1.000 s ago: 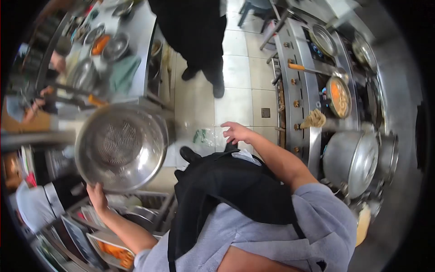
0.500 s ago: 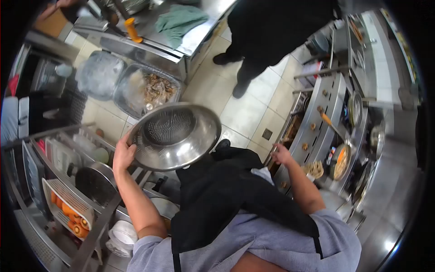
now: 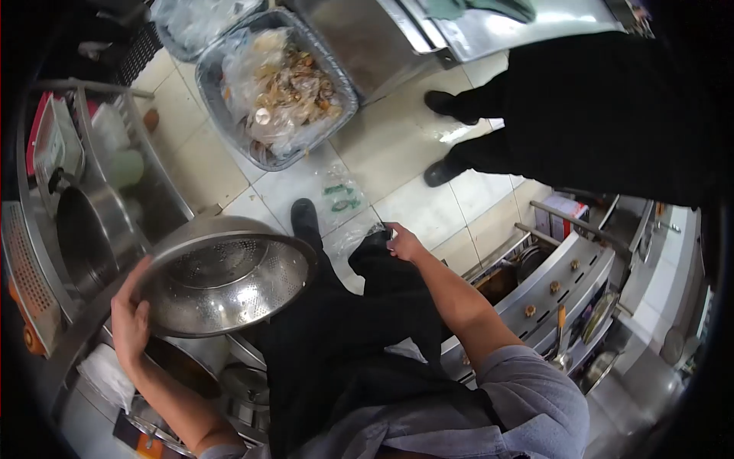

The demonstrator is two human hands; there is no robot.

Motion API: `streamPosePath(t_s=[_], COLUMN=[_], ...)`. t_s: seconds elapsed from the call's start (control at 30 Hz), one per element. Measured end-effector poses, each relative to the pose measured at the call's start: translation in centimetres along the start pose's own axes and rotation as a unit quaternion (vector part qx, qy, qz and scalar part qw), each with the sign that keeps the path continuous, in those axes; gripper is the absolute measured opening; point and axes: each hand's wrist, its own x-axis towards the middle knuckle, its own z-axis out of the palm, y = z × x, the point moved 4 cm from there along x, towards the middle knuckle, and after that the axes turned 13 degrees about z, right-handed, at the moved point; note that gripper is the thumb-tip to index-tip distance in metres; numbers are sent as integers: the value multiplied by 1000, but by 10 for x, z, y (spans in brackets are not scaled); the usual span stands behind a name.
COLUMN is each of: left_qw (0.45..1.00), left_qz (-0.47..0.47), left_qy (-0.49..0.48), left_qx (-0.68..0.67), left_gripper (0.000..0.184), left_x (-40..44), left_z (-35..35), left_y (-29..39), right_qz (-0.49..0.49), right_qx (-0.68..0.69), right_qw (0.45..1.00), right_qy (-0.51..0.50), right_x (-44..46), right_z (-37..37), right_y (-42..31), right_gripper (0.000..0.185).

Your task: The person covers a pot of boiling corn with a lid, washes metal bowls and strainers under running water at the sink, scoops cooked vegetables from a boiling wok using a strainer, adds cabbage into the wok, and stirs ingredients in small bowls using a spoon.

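My left hand [image 3: 131, 317] grips the rim of a large stainless steel colander [image 3: 229, 279], which is tilted with its perforated inside showing. No food is visible in the colander. My right hand [image 3: 401, 243] is closed in a pinch in front of my black apron. From its fingers a clear plastic bag [image 3: 344, 200] with green print stretches toward the floor, hard to see against the tiles. Ahead of the colander stands a grey bin [image 3: 344, 73] lined with plastic and filled with food scraps and crumpled film.
A person in black trousers [image 3: 527, 107] stands ahead on the right. A stove [image 3: 535, 306] with knobs and pans runs along my right. At left, a metal rack [image 3: 164, 180] holds a pot [image 3: 103, 229] and plastic containers. A steel counter [image 3: 489, 34] is at the top.
My view has turned and moved closer to the bin. The colander remains in my left hand. My right hand has swung inward from the stove side, and the plastic bag now shows at its fingers.
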Motion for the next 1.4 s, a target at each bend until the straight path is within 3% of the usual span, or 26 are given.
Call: streamPosePath(t_s=[0.03,0.07,0.13,0.17,0.2,0.33,0.4,0.43,0.5,0.53,0.57,0.6,0.67,0.7,0.77,0.87,0.93,0.97,1.0,1.03,1.1,1.13,1.2,1.27,1.33,1.4], left_qw=[998,997,995,992,992,991,987,989,992,995,995,995,994,991,993,993,991,984,981,987,990,990,991,990,989,986], left_qz=[53,48,-2,-16,-12,1,11,-48,-53,-40,-38,-42,-71,-49,-53,-3,13,15,25,-61,-21,24,-15,-1,11,11], left_qy=[46,54,95,122,128,136,158,141,114,93,92,86,81,123,101,106,113,134,139,103,119,116,120,130,138,127], left_qx=[-6,-6,4,8,2,-7,20,-20,7,-1,25,32,-5,22,1,-47,-72,-120,-130,-104,-75,-80,-64,-59,-48,-109], left_gripper=[72,72,71,70,70,66,65,72,66,74,69,69,68,63,57,63,79,62,62,58,69,65,65,62,60,55], left_x=[-8,-18,-31,-35,-37,-32,-32,-34,-27,-24,-23,-20,-19,-14,-12,-9,-9,-11,-14,-20,-19,-22,-28,-33,-39,-45], left_z=[4,5,4,4,5,13,19,23,23,23,23,23,27,31,33,27,19,15,6,-2,-14,-20,-28,-31,-34,-33], left_y=[3,-2,-15,-21,-27,-50,-70,-68,-65,-66,-72,-76,-82,-82,-91,-101,-96,-88,-79,-77,-59,-57,-49,-45,-44,-45], right_qz=[-52,-106,-80,-114,-57,-5,-26,-34,63,46,31,32,53,64,73,-8,-54,-142,-233,-286,-368,-394,-424,-421,-413,-300], right_qx=[14,30,-19,-142,-138,-114,-49,-43,-157,-207,-256,-252,-264,-265,-202,-203,-210,-174,-135,-112,-88,-85,-54,-33,-16,-79], right_qw=[998,991,983,976,976,983,991,991,983,977,966,967,962,960,976,977,970,964,947,929,884,864,823,830,806,870], right_qy=[-36,-72,-165,-120,-160,-143,-122,-125,-69,-30,8,0,-55,-62,30,73,109,143,174,208,274,303,373,366,423,384], right_x=[21,41,79,108,98,161,191,211,264,287,300,297,266,237,179,114,24,-23,-64,-99,-157,-176,-189,-149,-90,4], right_z=[11,19,39,51,45,71,81,97,124,146,166,171,164,150,106,41,-36,-67,-94,-119,-160,-172,-180,-171,-147,-114], right_y=[-11,-21,-27,-26,-56,-78,-93,-89,-51,-17,7,9,21,12,-41,-86,-144,-172,-203,-230,-290,-323,-386,-435,-478,-486], right_gripper=[58,63,79,90,91,98,103,103,107,101,97,97,62,62,32,25,24,22,21,20,21,22,19,17,22,29])
